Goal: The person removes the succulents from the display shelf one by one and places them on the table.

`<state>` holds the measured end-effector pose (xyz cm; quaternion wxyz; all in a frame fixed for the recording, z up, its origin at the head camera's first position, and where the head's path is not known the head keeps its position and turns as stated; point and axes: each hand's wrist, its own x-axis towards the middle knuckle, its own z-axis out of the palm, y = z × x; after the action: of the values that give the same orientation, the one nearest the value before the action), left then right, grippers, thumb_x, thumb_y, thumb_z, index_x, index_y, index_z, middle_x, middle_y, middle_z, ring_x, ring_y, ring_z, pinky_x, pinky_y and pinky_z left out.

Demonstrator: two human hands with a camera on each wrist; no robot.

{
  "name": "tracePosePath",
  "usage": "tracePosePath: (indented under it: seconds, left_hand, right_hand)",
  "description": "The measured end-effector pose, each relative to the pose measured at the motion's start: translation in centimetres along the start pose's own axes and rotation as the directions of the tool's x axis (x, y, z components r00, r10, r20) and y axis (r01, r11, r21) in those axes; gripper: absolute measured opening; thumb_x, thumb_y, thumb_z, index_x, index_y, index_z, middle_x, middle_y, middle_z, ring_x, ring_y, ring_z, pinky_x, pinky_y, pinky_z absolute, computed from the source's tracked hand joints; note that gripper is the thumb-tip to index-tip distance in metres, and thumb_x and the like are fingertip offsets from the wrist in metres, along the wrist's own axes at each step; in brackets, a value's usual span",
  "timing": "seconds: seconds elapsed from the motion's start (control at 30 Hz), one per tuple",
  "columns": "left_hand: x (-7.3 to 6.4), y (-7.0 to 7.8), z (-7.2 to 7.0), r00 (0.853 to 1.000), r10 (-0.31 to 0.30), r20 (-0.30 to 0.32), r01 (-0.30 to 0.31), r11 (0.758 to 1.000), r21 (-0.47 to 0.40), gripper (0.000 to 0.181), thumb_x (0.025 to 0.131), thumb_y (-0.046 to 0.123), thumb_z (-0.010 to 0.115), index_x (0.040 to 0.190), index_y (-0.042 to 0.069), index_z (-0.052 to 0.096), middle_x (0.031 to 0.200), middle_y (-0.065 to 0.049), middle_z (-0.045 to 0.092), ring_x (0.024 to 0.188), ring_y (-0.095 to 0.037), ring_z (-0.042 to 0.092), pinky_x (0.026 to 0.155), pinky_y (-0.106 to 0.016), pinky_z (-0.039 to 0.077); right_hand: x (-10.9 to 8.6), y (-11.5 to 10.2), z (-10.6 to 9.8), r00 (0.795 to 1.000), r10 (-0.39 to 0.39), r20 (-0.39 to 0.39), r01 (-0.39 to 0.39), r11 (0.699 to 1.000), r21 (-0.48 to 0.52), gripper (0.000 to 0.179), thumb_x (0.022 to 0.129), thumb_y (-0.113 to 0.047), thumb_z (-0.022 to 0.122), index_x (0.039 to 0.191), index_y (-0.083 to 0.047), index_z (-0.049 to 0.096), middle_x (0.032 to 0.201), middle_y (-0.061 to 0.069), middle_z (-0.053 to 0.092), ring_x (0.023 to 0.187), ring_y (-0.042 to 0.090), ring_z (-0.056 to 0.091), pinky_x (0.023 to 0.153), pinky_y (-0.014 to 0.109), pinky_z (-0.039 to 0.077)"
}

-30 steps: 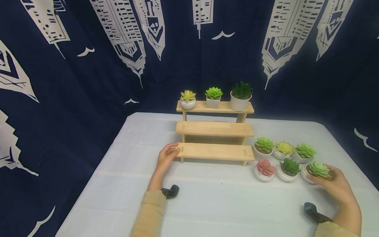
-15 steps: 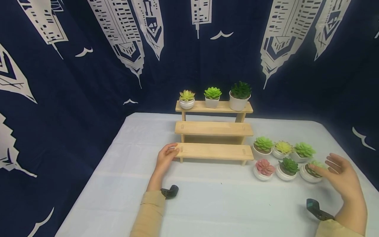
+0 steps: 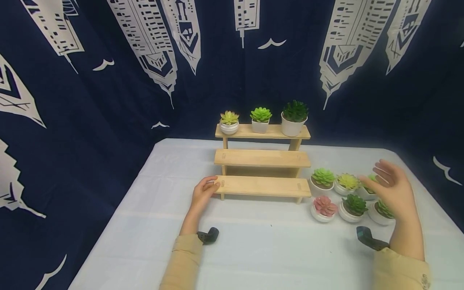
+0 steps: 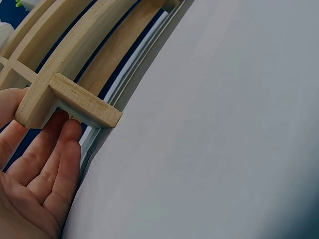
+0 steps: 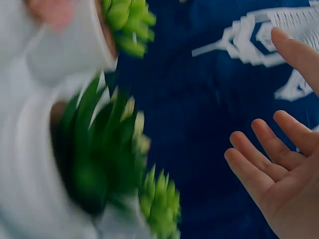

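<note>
My left hand (image 3: 203,195) holds the left end of a three-tier wooden plant stand (image 3: 264,186) by its lowest board. In the left wrist view the thumb lies on the board and the fingers (image 4: 67,169) reach under it, beside a leg. My right hand (image 3: 396,193) hovers with spread fingers over the right side of a group of potted succulents, holding nothing. It partly hides two light green ones. Also in the group are a pink succulent (image 3: 325,207), a dark green succulent (image 3: 354,206), a yellow succulent (image 3: 348,182) and a bright green succulent (image 3: 323,178).
On the stand's top tier are a small yellowish succulent (image 3: 229,121), a bright green succulent (image 3: 261,119) in a square pot and a larger dark green plant (image 3: 294,117). The white-covered table (image 3: 268,253) ends before a dark blue printed curtain (image 3: 235,80).
My right hand has let go of the front-right light green succulent, lifted off, then moved up and left above the plants. The left hand stays on the stand.
</note>
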<state>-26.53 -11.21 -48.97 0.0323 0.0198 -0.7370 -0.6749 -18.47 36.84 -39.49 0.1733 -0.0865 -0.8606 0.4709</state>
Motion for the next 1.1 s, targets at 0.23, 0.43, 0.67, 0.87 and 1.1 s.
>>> tracePosePath:
  seconds: [0.23, 0.43, 0.67, 0.87, 1.1]
  left_hand:
    - [0.0, -0.1, 0.0, 1.0, 0.005, 0.001, -0.005, 1.0, -0.011, 0.033, 0.087, 0.017, 0.067, 0.117, 0.006, 0.061, 0.11, -0.015, 0.065, 0.086, -0.017, 0.062, 0.071, -0.029, 0.052]
    - [0.1, -0.3, 0.0, 1.0, 0.007, 0.0, -0.007, 1.0, -0.013, 0.033, 0.087, 0.017, 0.067, 0.117, 0.006, 0.062, 0.108, -0.015, 0.065, 0.083, -0.017, 0.063, 0.071, -0.03, 0.053]
    - [-0.1, 0.0, -0.2, 1.0, 0.001, 0.014, 0.0, 1.0, -0.015, 0.035, 0.087, 0.018, 0.067, 0.119, 0.005, 0.061, 0.111, -0.016, 0.064, 0.084, -0.015, 0.062, 0.072, -0.03, 0.052]
    - [0.0, 0.2, -0.4, 0.999, -0.011, 0.051, 0.012, 1.0, -0.025, 0.037, 0.088, 0.015, 0.067, 0.121, 0.0, 0.058, 0.113, -0.021, 0.062, 0.084, -0.016, 0.061, 0.076, -0.037, 0.053]
    - [-0.1, 0.1, -0.3, 0.999, 0.0, 0.038, 0.0, 1.0, -0.012, 0.037, 0.088, 0.019, 0.067, 0.121, 0.003, 0.059, 0.112, -0.018, 0.064, 0.084, -0.015, 0.062, 0.075, -0.033, 0.053]
  right_hand:
    - [2.9, -4.1, 2.0, 0.995, -0.083, 0.05, 0.08, 0.994, 0.072, 0.077, 0.088, -0.022, 0.067, 0.149, -0.015, 0.021, 0.148, 0.012, 0.032, 0.131, 0.018, 0.039, 0.093, 0.011, 0.038]
    - [5.1, -6.2, 4.1, 0.99, -0.11, 0.087, 0.098, 0.986, 0.137, 0.078, 0.085, -0.026, 0.071, 0.146, -0.011, 0.026, 0.145, 0.017, 0.034, 0.129, 0.025, 0.04, 0.1, 0.028, 0.039]
    - [6.6, -8.6, 6.0, 0.982, -0.121, 0.142, 0.108, 0.99, 0.093, 0.089, 0.083, -0.032, 0.072, 0.148, -0.009, 0.017, 0.147, 0.018, 0.03, 0.131, 0.034, 0.036, 0.105, 0.04, 0.034]
    - [8.1, -9.7, 7.8, 0.978, -0.15, 0.142, 0.133, 0.983, 0.125, 0.097, 0.081, -0.027, 0.075, 0.149, -0.007, 0.01, 0.15, 0.02, 0.024, 0.134, 0.036, 0.029, 0.106, 0.048, 0.029]
    - [9.1, -11.1, 9.5, 0.976, -0.178, 0.128, 0.164, 0.98, 0.114, 0.103, 0.078, -0.03, 0.078, 0.15, -0.011, 0.007, 0.152, 0.017, 0.019, 0.135, 0.037, 0.026, 0.107, 0.049, 0.027]
